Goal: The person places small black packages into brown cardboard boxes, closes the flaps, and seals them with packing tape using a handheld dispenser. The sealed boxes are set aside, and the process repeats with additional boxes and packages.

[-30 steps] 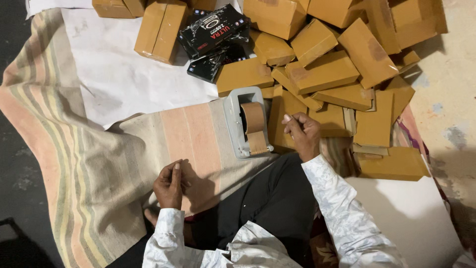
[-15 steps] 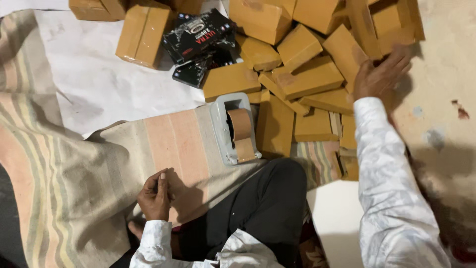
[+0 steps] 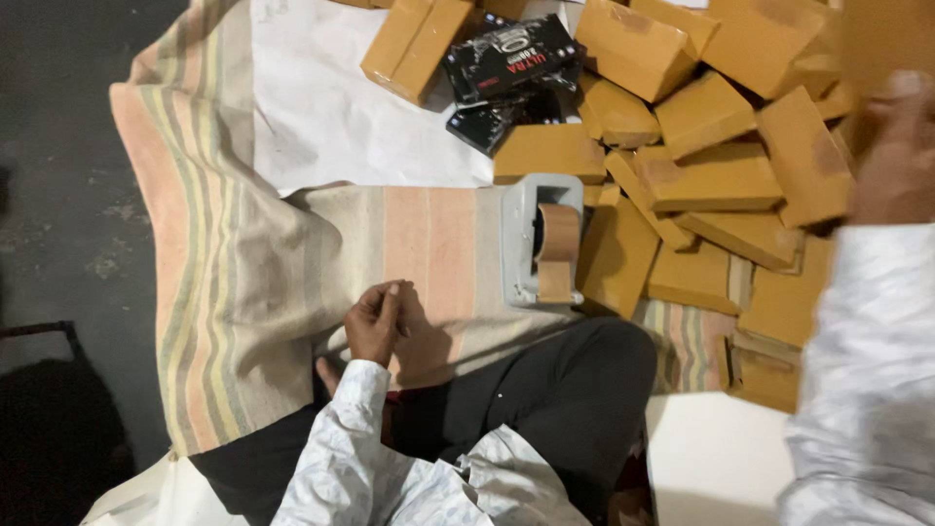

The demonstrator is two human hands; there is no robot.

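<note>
My left hand [image 3: 375,321] rests loosely curled and empty on the striped cloth [image 3: 243,292], left of the grey tape dispenser [image 3: 541,242]. My right hand [image 3: 901,146] blurs over the brown boxes [image 3: 721,180] right of it; grip unclear. Black packets [image 3: 506,63] lie above.

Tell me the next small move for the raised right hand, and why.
Probably lower the right hand onto one tan box in the pile and grip it. That hand is blurred, up over the boxes, and seems to hold nothing; the left hand rests curled on the striped cloth, and the tape dispenser sits beside the pile.
</note>
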